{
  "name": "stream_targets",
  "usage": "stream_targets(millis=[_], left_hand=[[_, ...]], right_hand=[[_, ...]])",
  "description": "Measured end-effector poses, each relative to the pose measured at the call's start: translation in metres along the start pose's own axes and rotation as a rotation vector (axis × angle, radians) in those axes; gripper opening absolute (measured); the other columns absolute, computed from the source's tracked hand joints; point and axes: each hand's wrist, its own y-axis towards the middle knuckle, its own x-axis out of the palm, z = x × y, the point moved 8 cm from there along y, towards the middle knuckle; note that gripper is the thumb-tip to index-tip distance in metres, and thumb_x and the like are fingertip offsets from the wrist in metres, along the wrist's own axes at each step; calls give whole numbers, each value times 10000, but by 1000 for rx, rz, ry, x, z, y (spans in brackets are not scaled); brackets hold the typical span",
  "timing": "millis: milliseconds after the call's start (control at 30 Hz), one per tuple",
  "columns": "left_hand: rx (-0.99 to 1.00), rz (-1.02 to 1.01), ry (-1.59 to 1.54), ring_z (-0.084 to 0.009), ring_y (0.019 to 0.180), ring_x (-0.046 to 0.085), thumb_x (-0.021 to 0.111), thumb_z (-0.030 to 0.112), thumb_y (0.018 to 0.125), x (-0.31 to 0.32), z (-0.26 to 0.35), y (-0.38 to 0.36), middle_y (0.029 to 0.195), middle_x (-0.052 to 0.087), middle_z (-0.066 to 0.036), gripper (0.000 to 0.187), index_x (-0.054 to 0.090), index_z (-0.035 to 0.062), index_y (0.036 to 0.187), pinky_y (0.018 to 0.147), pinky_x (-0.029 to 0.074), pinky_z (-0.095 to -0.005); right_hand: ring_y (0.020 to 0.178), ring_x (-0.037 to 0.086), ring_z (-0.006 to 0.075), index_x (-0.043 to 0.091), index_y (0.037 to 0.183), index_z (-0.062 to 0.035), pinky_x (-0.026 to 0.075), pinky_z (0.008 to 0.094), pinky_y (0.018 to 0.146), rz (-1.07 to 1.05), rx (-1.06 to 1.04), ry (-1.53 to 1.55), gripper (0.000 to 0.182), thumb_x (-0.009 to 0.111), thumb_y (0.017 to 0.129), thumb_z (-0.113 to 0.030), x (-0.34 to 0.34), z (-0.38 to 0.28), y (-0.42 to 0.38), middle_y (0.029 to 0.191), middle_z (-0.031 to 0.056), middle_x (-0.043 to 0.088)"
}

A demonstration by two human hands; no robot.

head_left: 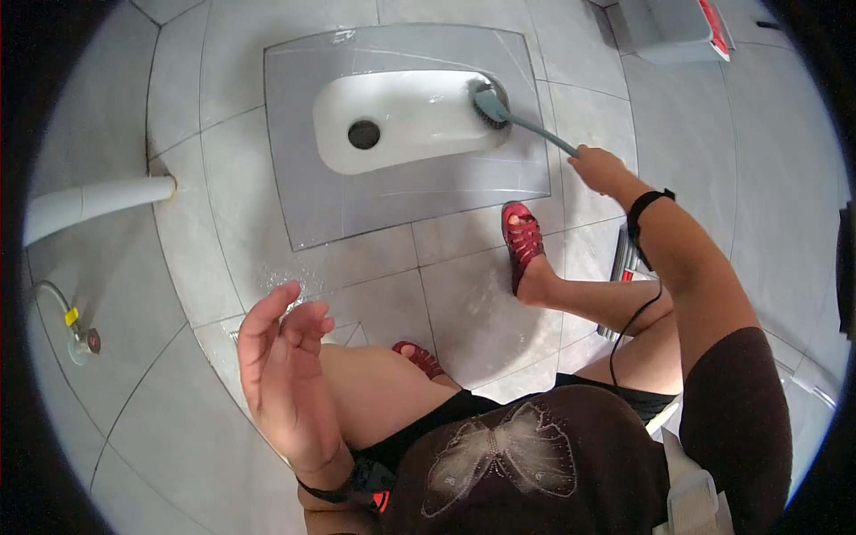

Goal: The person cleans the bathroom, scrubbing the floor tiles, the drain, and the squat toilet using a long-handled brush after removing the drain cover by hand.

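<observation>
My right hand is closed around the end of the long grey-green handle of a toilet brush. The brush head sits inside the right end of a white squat toilet, against its rim, with dark bristles showing. A dark round drain hole lies at the toilet's left end. Raised over my left thigh, my left hand holds nothing; its fingers are apart and slightly curled. Both wrists carry black straps.
Grey tile frames the toilet. A white pipe and a tap are at the left wall. A grey bin stands at the upper right. My feet wear red sandals. Water wets the floor near my left hand.
</observation>
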Motion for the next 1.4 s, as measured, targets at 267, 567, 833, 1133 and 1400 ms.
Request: stream_targets(millis=[267,567,833,1133,1400], left_hand=[[-118,-97,166,-208,947,566,462,108,889,30,-36,15,1165,536,-158,309,482,-44,1157,841,433,-328],[-139,-188,182,-213,930,568,447,116,904,46,-42,7,1151,538,-169,298,480,-52,1147,830,441,-332],[5,-206,282,-201,888,553,441,105,890,36,-23,-19,1135,538,-171,319,469,-80,1148,811,433,-327],[50,-174,201,-199,877,566,503,53,841,22,-11,-31,1141,535,-164,298,511,-65,1115,841,417,-323],[86,-186,274,-202,859,545,467,84,839,31,-12,-28,1141,534,-170,317,505,-70,1113,801,420,-317]], right_hand=[[891,593,389,575,960,50,494,442,764,325,-479,223,255,493,868,-174,89,-167,28,832,236,602],[449,477,225,463,897,-17,416,385,440,-105,213,2324,229,415,911,-240,88,-181,8,582,68,462],[537,597,259,469,870,9,426,402,422,-43,-599,1472,266,401,928,-242,122,-356,-4,646,123,562],[554,575,239,473,942,22,464,391,488,-141,-74,1954,308,371,949,-268,83,-233,-4,619,126,551],[623,586,277,486,949,49,466,428,536,-307,-677,1103,325,422,931,-269,109,-354,-53,834,169,560]])
